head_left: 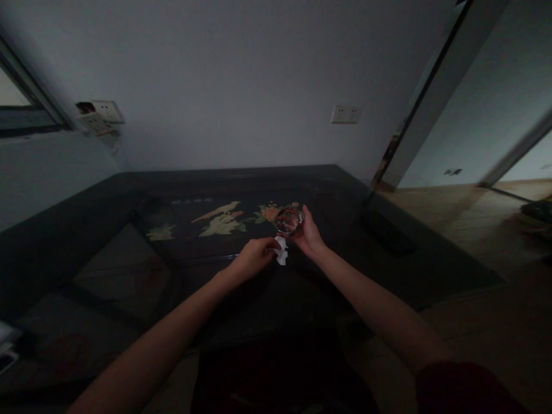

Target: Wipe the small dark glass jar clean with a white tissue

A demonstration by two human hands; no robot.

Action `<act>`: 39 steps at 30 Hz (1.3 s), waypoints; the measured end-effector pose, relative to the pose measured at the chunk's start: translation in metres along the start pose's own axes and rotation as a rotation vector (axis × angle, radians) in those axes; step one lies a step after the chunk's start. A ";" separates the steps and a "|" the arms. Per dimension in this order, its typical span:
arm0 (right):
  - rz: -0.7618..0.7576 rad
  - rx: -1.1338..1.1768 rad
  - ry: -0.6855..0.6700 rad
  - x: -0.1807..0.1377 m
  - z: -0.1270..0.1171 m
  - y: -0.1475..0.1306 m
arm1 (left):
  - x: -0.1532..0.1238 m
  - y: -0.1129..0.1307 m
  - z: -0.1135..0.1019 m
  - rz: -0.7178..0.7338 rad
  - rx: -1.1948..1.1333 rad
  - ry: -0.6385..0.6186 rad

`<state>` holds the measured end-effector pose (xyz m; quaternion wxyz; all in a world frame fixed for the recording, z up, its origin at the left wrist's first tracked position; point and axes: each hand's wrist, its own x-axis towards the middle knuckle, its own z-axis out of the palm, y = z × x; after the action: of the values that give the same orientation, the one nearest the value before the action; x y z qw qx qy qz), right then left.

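Above the dark glass-topped table (259, 299), my right hand (311, 234) is closed around a clear drinking glass (288, 221). The round mouth of the glass tilts toward me, and the floral print shows through it. Just below and to the left, my left hand (255, 254) pinches a crumpled white tissue (282, 250). The tissue hangs close under the glass rim; whether it touches the glass I cannot tell.
Under the tabletop glass lies a printed picture of a bird (219, 211) and flowers. A dark flat object (387, 231) rests to the right. A white item (7, 348) sits at the left edge. Wall sockets (345, 114) are beyond the table.
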<state>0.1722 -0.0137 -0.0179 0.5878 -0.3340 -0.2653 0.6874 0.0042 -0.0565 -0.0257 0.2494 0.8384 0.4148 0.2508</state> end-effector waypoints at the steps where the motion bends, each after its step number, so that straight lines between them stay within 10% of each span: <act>1: 0.005 0.004 0.004 0.000 0.000 0.000 | 0.000 -0.001 0.000 0.008 0.033 -0.015; 11: 0.020 -0.014 0.014 -0.001 0.002 0.000 | -0.005 0.006 0.009 0.007 0.349 -0.014; 21: 0.023 0.009 0.027 -0.002 0.002 -0.001 | -0.008 0.010 0.022 0.272 0.289 -0.076; 39: 0.041 0.009 -0.062 0.003 -0.004 0.002 | -0.010 0.015 0.019 0.203 0.101 -0.256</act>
<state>0.1736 -0.0115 -0.0223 0.5667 -0.3153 -0.2734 0.7104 0.0195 -0.0762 -0.0331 0.2310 0.9126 0.3048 0.1448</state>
